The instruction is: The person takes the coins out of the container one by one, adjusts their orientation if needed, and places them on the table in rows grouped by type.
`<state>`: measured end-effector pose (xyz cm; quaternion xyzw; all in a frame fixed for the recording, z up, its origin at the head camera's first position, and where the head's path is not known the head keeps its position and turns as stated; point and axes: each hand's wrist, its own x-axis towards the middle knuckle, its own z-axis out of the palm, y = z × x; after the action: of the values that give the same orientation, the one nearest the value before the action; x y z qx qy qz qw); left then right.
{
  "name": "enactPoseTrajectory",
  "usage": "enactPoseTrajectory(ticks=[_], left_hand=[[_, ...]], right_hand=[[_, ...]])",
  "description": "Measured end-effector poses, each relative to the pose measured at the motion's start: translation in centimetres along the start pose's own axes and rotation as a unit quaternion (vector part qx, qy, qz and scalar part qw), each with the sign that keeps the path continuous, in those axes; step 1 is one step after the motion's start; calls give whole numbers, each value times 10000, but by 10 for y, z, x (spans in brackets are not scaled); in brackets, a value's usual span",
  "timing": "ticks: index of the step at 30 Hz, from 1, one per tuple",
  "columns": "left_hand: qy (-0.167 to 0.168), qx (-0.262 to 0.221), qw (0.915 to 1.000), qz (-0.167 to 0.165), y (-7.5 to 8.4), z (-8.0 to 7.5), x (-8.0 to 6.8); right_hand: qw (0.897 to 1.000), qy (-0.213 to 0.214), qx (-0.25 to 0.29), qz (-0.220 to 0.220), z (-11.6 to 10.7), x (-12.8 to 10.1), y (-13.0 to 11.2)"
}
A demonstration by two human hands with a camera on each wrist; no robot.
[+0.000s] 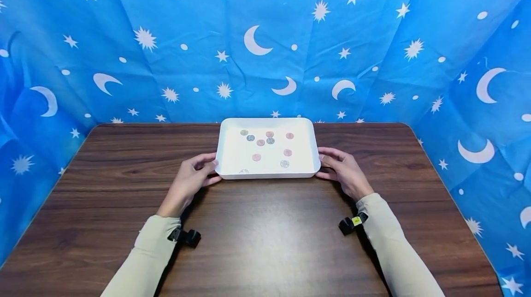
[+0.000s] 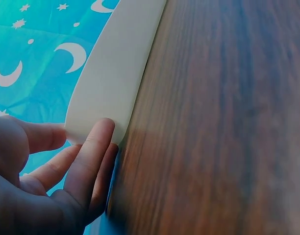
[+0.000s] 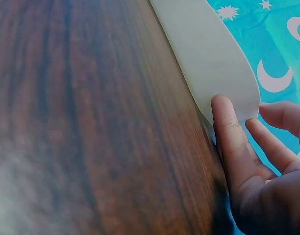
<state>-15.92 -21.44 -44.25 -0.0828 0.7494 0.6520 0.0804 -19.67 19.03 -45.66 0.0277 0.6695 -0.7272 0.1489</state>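
Observation:
A shallow white tray [image 1: 236,151] sits near the far edge of the table, its long front wall facing me. Scattered inside it are several coins, some copper-coloured like one coin [image 1: 256,157], others silvery or darker. My left hand [image 1: 190,179] holds the tray's left end near the front corner. In the left wrist view, the thumb is at the rim and the fingers [image 2: 97,147] lie against the outer wall. At the opposite end, my right hand [image 1: 346,172] holds the right front corner the same way, its fingers [image 3: 226,117] against the wall.
The dark wood-grain table [image 1: 265,232] has rounded far corners. A blue cloth [image 1: 199,20] with white moons and stars hangs behind it and along both sides. Black wrist cameras are strapped at the left sleeve [image 1: 145,251] and the right sleeve [image 1: 390,237].

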Motion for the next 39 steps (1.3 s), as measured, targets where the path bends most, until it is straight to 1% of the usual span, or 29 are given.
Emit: enactPoseTrajectory(ticks=[7,11,14,18,22,24,25,26,27,28,29,30,32,33,34,36,38,39], left_hand=[[1,-61,10000,37,4,3,9],[121,189,9997,39,3,4,13],[251,419,9988,104,3,7,18],[369,491,9980,166,2,9,22],[397,459,9981,144,3,8,23],[382,515,9977,241,6,7,24],[376,609,9968,350,8,7,24],[409,826,9943,539,10,7,24],[490,1141,9891,791,13,7,24],[593,1486,9814,1065,16,8,25],[705,1821,9716,1335,19,9,25],[821,2148,9598,1608,24,10,25],[974,2751,9342,2055,34,13,28],[934,2899,9268,2199,39,15,31],[790,2969,9239,2278,44,18,34],[365,3093,9228,2266,53,25,42],[-121,3178,9257,2049,57,34,51],[-326,3172,9293,1866,58,39,54]], right_hand=[[9997,-26,193,-142,-1,6,-2],[9992,-48,322,-213,0,9,0],[9988,-54,446,-203,-1,12,2],[9984,-83,547,-129,-3,14,2],[9977,-93,666,-84,-2,14,0],[9973,-11,732,-78,-1,15,1],[9971,38,753,-80,-1,14,0],[9970,80,762,-86,-1,14,0],[9968,132,779,-90,0,14,0],[9967,180,789,-95,0,14,0],[9968,196,769,-104,1,13,1],[9969,201,750,-107,2,13,1],[9972,189,704,-138,3,13,1],[9973,198,694,-148,4,13,2],[9974,201,680,-159,4,12,2],[9973,223,679,-167,5,12,3],[9973,249,678,-160,5,12,4],[9972,258,684,-155,5,12,4]])
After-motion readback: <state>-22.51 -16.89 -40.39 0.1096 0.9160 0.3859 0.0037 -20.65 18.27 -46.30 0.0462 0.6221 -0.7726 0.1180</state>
